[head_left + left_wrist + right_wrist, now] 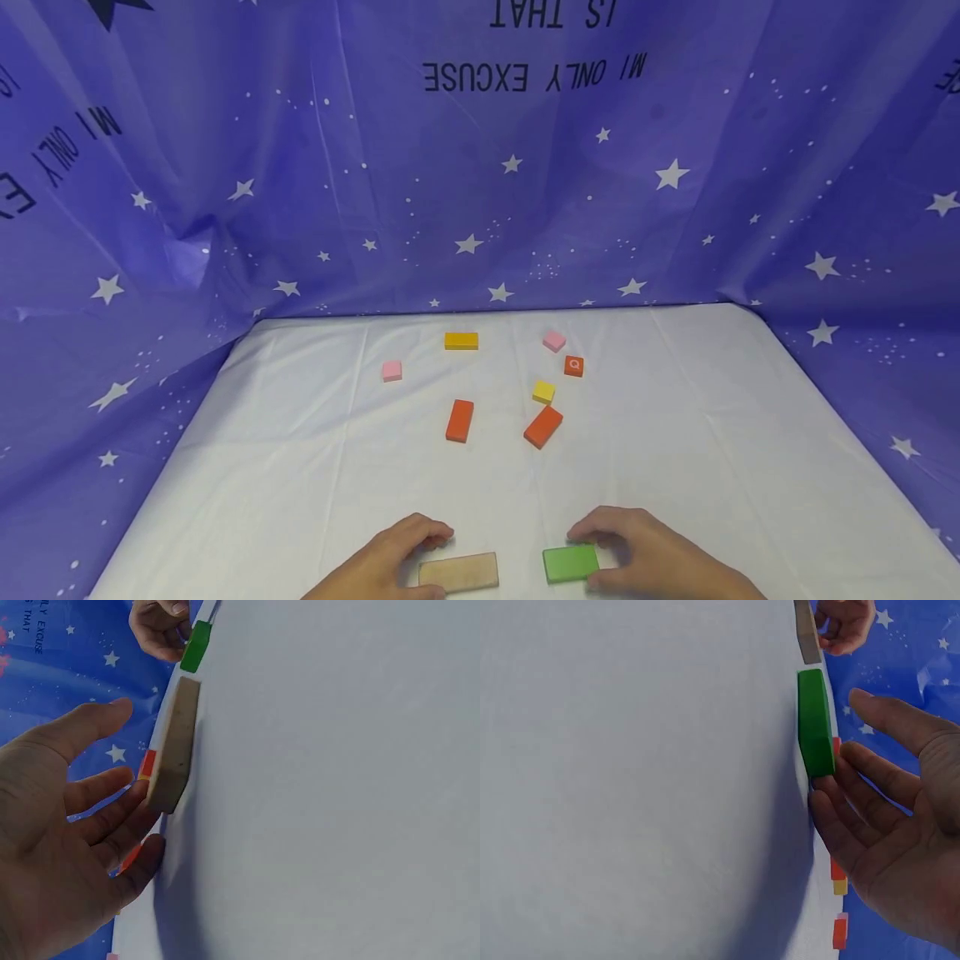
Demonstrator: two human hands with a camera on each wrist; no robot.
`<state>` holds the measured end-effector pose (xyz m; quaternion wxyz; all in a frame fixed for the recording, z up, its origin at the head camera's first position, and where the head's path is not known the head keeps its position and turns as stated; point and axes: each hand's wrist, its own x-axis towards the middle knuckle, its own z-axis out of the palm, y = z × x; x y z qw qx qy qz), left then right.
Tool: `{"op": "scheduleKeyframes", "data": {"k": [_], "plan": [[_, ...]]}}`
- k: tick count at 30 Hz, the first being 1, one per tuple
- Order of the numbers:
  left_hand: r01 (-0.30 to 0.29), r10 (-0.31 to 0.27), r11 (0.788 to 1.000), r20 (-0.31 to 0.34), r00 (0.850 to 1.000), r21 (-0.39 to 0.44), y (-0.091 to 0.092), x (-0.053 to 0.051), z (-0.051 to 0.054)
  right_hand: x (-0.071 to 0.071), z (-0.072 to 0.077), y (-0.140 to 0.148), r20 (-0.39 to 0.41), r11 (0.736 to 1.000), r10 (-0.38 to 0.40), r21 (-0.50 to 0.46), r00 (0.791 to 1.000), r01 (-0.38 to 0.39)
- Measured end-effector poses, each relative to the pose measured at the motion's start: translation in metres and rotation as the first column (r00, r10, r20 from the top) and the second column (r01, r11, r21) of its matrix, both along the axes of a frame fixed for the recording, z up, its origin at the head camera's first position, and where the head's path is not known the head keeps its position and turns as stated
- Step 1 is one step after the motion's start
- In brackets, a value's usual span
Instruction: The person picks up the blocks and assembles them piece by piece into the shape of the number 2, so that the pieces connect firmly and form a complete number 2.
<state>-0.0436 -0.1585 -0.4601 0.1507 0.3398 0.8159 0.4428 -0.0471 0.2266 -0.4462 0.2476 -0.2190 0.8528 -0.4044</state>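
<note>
At the near edge of the table lies a plain wooden block (459, 572), long and flat. My left hand (390, 560) is at its left end, thumb and fingers spread apart around that end without a pinch. A shorter green block (571, 563) lies to the right of it, across a small gap. Beside the green block's right end is my right hand (648, 554), thumb and fingers parted. In the right wrist view the thumb stands off the green block (815, 724); whether a fingertip touches it I cannot tell.
Farther back lie two red blocks (460, 421), a yellow cube (543, 392), a red cube with a letter Q (573, 367), two pink cubes (392, 371) and a long yellow block (461, 341). A purple star-patterned curtain (420, 208) rises behind the white-covered table (660, 450).
</note>
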Motion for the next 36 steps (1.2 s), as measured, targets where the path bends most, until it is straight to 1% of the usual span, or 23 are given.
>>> {"op": "scheduleKeyframes", "data": {"k": [2,4,6,9,13,16,17,20,24,28,30,33,36], "plan": [[0.050,-0.047,0.999,-0.084,0.995,0.023,0.001,-0.001,-0.007,0.001,-0.002,0.000,-0.012,1.000,0.014,-0.010,1.000,-0.014],[0.079,-0.073,0.996,-0.167,0.983,0.028,0.002,-0.002,-0.012,0.001,-0.002,0.000,-0.028,1.000,0.022,-0.010,0.999,-0.022],[0.094,-0.085,0.995,-0.227,0.970,0.029,0.004,-0.003,-0.015,0.000,-0.002,0.000,-0.042,1.000,0.025,-0.005,0.999,-0.025],[0.101,-0.089,0.994,-0.252,0.964,0.036,0.006,-0.003,-0.017,0.000,-0.003,-0.001,-0.059,1.000,0.030,-0.005,0.998,-0.031],[0.116,-0.094,0.991,-0.264,0.960,0.067,0.008,-0.002,-0.019,0.000,-0.007,-0.001,-0.122,0.998,0.055,-0.029,0.991,-0.059],[0.135,-0.103,0.987,-0.298,0.949,0.090,0.009,-0.003,-0.021,0.000,-0.009,0.000,-0.177,0.995,0.076,-0.051,0.981,-0.086],[0.140,-0.105,0.986,-0.307,0.946,0.094,0.009,-0.004,-0.021,0.000,-0.010,0.000,-0.181,0.994,0.079,-0.056,0.980,-0.090],[0.136,-0.103,0.987,-0.305,0.947,0.091,0.010,-0.004,-0.022,0.000,-0.011,0.001,-0.174,0.994,0.083,-0.059,0.981,-0.094],[0.112,-0.091,0.991,-0.253,0.963,0.072,0.010,-0.004,-0.021,-0.001,-0.013,0.001,-0.159,0.994,0.084,-0.050,0.984,-0.093],[0.091,-0.079,0.995,-0.207,0.975,0.051,0.010,-0.004,-0.020,-0.001,-0.012,0.001,-0.156,0.994,0.089,-0.043,0.984,-0.097],[0.084,-0.074,0.996,-0.187,0.980,0.044,0.010,-0.004,-0.019,-0.002,-0.011,0.000,-0.140,0.995,0.087,-0.038,0.986,-0.093],[0.078,-0.072,0.996,-0.174,0.982,0.031,0.010,-0.004,-0.016,-0.002,-0.009,-0.001,-0.110,0.996,0.080,-0.030,0.991,-0.084],[0.059,-0.058,0.998,-0.144,0.988,0.006,0.011,-0.005,-0.011,-0.002,-0.009,-0.001,-0.105,0.996,0.078,-0.028,0.991,-0.081]]}}
